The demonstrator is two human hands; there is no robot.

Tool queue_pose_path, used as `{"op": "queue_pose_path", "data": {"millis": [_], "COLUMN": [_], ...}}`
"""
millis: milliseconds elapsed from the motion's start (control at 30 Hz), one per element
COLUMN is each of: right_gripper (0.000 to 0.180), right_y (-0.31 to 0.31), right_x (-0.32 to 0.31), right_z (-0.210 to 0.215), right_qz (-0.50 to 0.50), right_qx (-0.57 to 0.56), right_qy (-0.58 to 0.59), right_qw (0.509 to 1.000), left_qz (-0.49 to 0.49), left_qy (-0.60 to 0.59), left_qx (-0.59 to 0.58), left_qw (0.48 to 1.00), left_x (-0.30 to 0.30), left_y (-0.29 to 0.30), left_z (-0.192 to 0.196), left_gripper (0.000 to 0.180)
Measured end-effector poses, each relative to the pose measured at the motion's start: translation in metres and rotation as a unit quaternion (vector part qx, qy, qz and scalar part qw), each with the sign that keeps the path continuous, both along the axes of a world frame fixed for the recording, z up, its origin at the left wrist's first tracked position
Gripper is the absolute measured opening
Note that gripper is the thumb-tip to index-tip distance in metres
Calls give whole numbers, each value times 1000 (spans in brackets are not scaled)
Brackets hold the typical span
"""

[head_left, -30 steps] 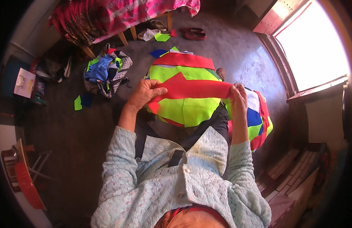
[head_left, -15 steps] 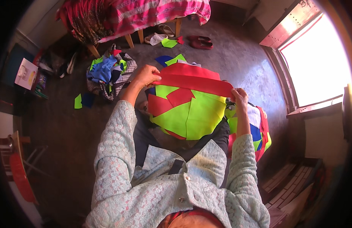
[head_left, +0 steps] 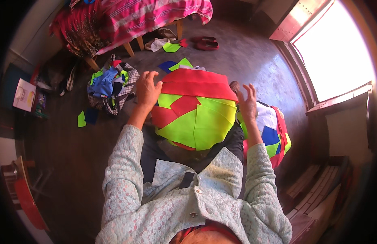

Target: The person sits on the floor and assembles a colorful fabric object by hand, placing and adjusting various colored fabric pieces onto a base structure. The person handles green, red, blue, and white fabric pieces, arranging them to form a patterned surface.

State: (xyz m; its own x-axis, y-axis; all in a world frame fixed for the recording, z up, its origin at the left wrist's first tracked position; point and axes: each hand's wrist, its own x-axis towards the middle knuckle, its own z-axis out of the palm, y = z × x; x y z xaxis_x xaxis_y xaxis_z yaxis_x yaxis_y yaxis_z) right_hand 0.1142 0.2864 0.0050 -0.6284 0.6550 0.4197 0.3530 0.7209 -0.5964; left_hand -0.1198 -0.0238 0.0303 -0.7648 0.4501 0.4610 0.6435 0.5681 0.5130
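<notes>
In front of my knees sits a rounded, patchwork-covered form (head_left: 213, 122) of lime green and red fabric pieces. A long red fabric strip (head_left: 196, 88) lies across its upper part, over another red piece. My left hand (head_left: 148, 89) is at the strip's left end, its fingers apart and nothing visibly gripped. Past the right end, my right hand (head_left: 248, 99) is raised with spread fingers and holds nothing. What supports the form from below is hidden.
A second patchwork bundle (head_left: 272, 134) stands to the right. Left of me, a checked cloth bag (head_left: 129, 87) holds fabric scraps. Loose green scraps (head_left: 81, 118) and dark red shoes (head_left: 207, 43) lie on the floor. A pink-draped bed (head_left: 156, 16) is at the back, a bright doorway (head_left: 335, 57) at right.
Both hands have let go of the red strip, which was stretched between them and now lies on the patchwork. My fingers have opened, and the view has shifted slightly.
</notes>
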Motion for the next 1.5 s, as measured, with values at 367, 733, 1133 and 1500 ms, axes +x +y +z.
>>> {"op": "queue_pose_path", "data": {"millis": [367,733,1133,1500], "right_gripper": [66,63,63,63], "right_y": [-64,-66,-65,-65], "right_x": [-12,-12,-11,-11], "right_z": [-4,-11,-14,-15], "right_qz": [207,195,194,186], "right_qx": [133,107,101,109], "right_qy": [-187,-110,-102,-75], "right_qw": [951,969,971,974], "left_qz": [-109,-116,-119,-79], "left_qy": [83,66,59,137], "left_qx": [-35,-76,-110,-129], "left_qw": [990,988,985,979], "left_x": [58,55,54,86], "left_y": [31,31,31,73], "left_z": [-20,-24,-24,-1], "left_gripper": [34,32,31,42]}}
